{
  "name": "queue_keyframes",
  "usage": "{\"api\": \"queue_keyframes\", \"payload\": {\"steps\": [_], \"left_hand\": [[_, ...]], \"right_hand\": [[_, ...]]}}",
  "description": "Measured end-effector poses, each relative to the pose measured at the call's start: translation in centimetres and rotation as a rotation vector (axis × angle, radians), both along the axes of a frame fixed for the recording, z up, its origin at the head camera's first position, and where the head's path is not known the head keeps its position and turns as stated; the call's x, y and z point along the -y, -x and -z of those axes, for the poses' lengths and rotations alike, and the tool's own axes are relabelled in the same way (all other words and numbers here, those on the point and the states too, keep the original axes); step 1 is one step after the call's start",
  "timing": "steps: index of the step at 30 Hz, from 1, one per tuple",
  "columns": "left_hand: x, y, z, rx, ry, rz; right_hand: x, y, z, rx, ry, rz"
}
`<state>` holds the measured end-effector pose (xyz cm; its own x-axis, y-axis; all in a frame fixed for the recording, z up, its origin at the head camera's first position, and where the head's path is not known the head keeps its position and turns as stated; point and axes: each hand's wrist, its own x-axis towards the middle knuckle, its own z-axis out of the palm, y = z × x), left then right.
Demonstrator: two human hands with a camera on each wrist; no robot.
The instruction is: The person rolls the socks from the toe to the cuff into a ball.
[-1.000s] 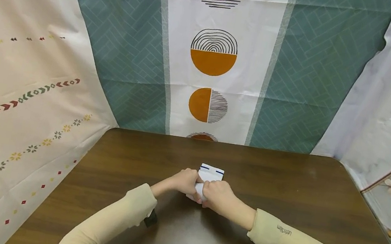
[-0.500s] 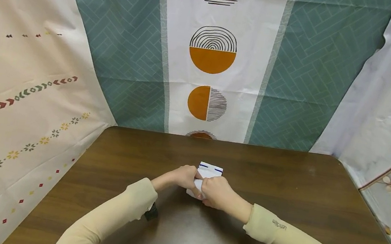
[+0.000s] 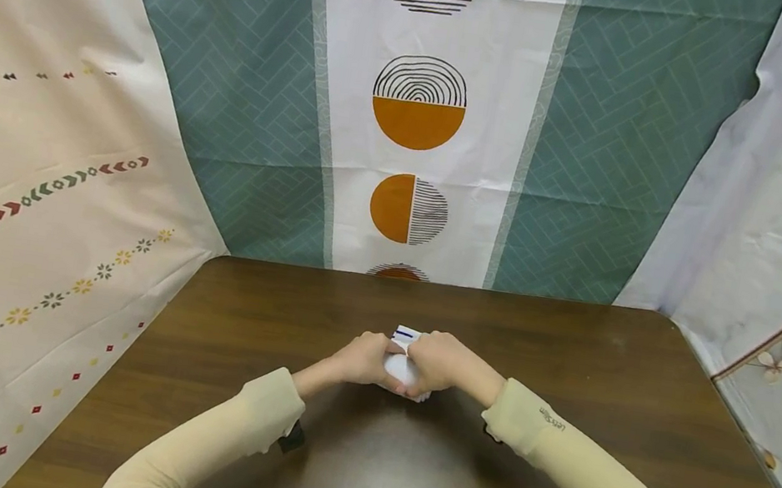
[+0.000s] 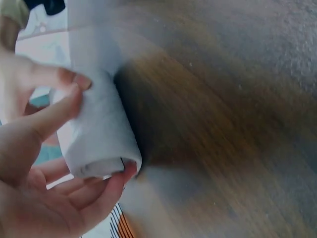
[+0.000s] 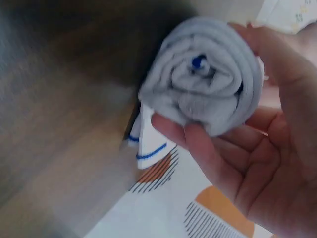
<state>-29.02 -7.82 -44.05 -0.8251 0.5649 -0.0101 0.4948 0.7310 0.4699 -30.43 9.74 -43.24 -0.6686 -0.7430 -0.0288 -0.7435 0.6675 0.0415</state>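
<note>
A pair of white socks [image 3: 401,369] lies near the middle of the table, rolled from the near end into a thick roll. Its spiral end shows in the right wrist view, where the flat cuffs [image 5: 152,141] with blue stripes stick out from under the roll [image 5: 210,82]. My left hand [image 3: 365,358] grips the roll's left end, thumb on the near side and fingers curled over the far side. From the right, my right hand [image 3: 445,362] holds the other end the same way. In the left wrist view both thumbs meet on the roll [image 4: 101,126]. Fingers hide part of the cuffs.
The brown wooden table [image 3: 537,333] stretches out on all sides of the socks. Behind it hangs a green and white patterned cloth [image 3: 247,88]. More cloths hang at the left [image 3: 68,170] and right [image 3: 777,251] edges.
The roll has turned a little farther over the flat cuffs, so less of the striped end shows. My right hand has shifted slightly forward and now covers part of the stripes.
</note>
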Motion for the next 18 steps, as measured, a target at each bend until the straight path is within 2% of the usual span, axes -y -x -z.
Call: {"api": "queue_keyframes", "payload": {"steps": [4,10,13,18], "left_hand": [[-0.2,-0.3,0.1,-0.069,0.022,-0.002],[-0.4,-0.5,0.2,-0.106,0.029,-0.031],[-0.5,-0.6,0.2,-0.134,0.026,-0.032],[-0.5,-0.8,0.5,-0.191,0.012,-0.03]], "right_hand": [[-0.1,1.3,-0.6,0.184,0.034,0.018],[-0.3,2.8,-1.6,0.432,0.031,0.052],[-0.3,3.4,-1.6,0.502,0.014,0.094],[-0.4,4.2,-1.4,0.532,-0.019,0.102]]}}
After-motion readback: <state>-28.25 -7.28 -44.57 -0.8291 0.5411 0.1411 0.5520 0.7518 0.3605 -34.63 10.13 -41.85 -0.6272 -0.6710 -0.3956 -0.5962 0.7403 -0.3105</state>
